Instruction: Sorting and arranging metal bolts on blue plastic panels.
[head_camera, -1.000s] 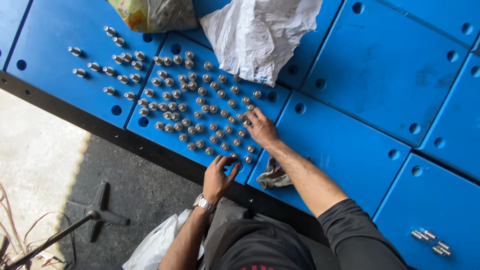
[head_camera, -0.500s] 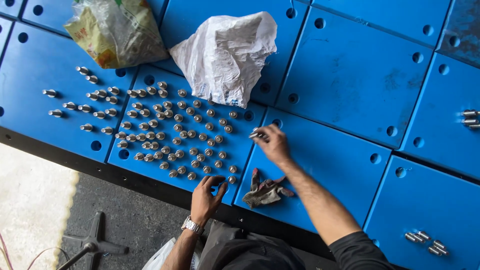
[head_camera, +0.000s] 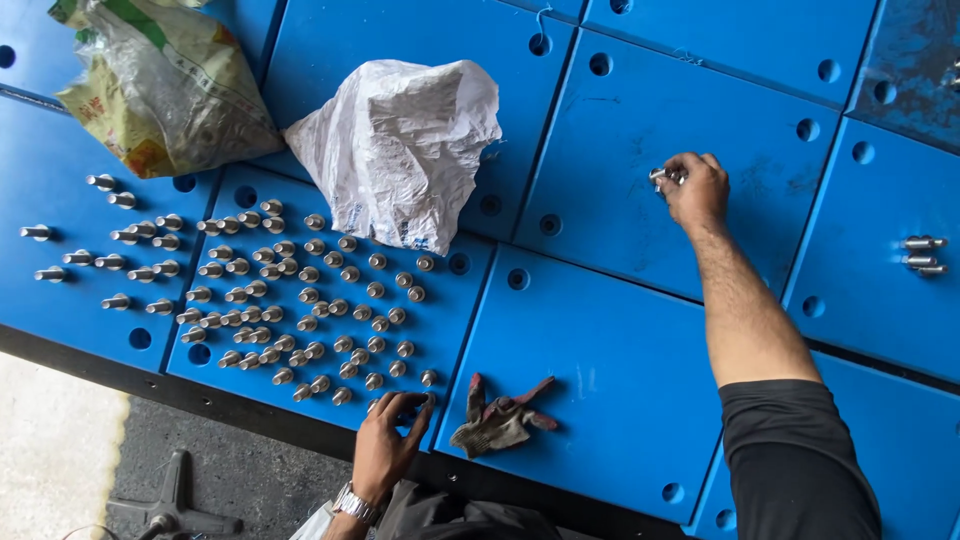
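Several silver bolts stand in rows on blue panels at the left. My right hand is stretched out over a far panel, its fingers closed on a silver bolt. My left hand rests at the near edge of the bolt rows, fingertips pinching a bolt at the panel's corner. A watch sits on the left wrist. A dirty work glove lies on the panel just right of my left hand.
A crumpled white plastic bag and a printed yellow-green sack lie on the panels at the back left. Three more bolts lie at the right edge. The panels have round holes near their corners. Dark floor and a metal stand lie below.
My right hand has lifted a bolt from the rows and carried it far right and away over another panel. My left hand stayed at the near edge. The view has shifted.
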